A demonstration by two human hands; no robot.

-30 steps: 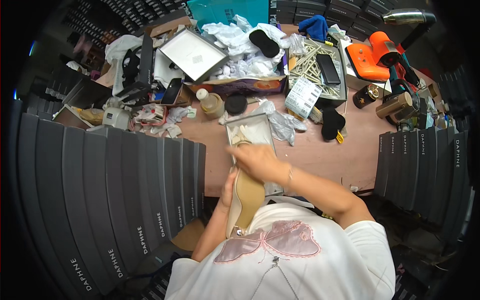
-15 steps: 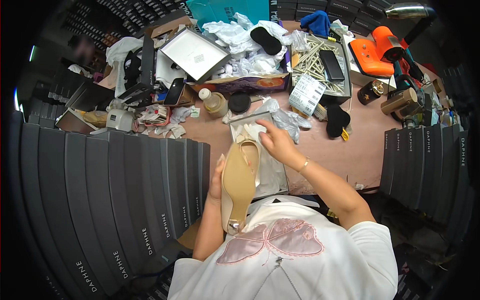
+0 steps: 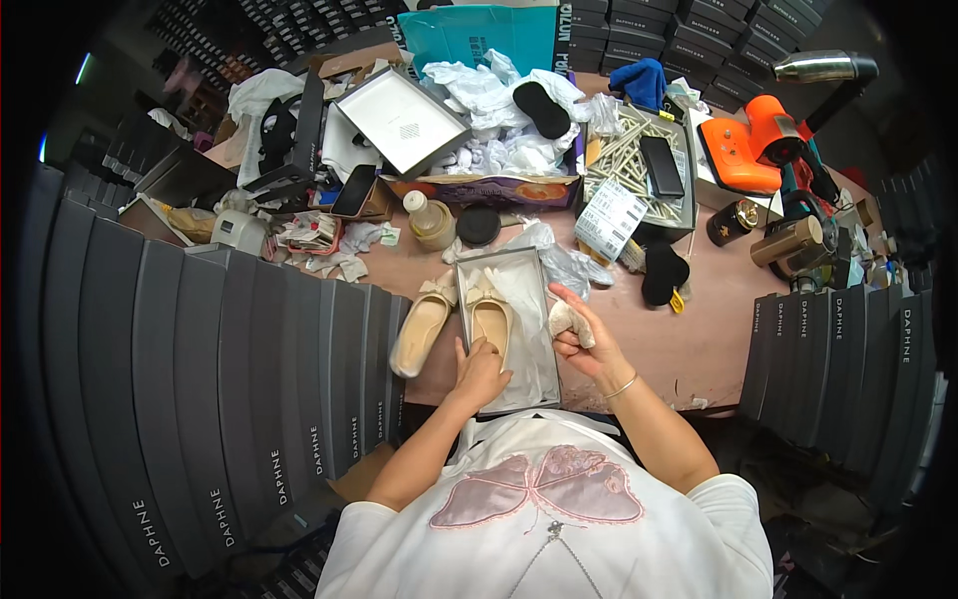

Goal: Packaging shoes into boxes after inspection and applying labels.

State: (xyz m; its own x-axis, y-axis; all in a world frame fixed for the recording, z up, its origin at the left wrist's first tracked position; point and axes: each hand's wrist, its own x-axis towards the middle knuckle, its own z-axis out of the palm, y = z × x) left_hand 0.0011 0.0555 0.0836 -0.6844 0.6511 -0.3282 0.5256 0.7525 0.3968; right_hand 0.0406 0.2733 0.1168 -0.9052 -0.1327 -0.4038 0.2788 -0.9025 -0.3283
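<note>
My left hand [image 3: 483, 375] is closed around the heel end of a beige bow-trimmed shoe [image 3: 491, 317], its fingers over the back rim. That shoe lies at the left side of an open grey shoe box [image 3: 548, 299], toe pointing away from me. White tissue paper [image 3: 534, 349] fills the right part of the box. Just left of the box rests a matching beige shoe [image 3: 421, 331], insole facing up. My right hand [image 3: 593, 349] is beside the box's right edge, gripping a small crumpled off-white cloth [image 3: 571, 323] with the index finger stretched out.
Upright grey shoe boxes [image 3: 210, 349] line my left side, and more boxes [image 3: 828, 359] stand at the right. Behind the work spot are a bottle [image 3: 429, 222], a round black lid [image 3: 478, 227], a carton of crumpled paper [image 3: 479, 190] and a box of sticks [image 3: 639, 150].
My left hand has gone from a raised, sole-out shoe to the one in the box. A shoe now lies left of the box. My right hand has come nearer, showing the cloth.
</note>
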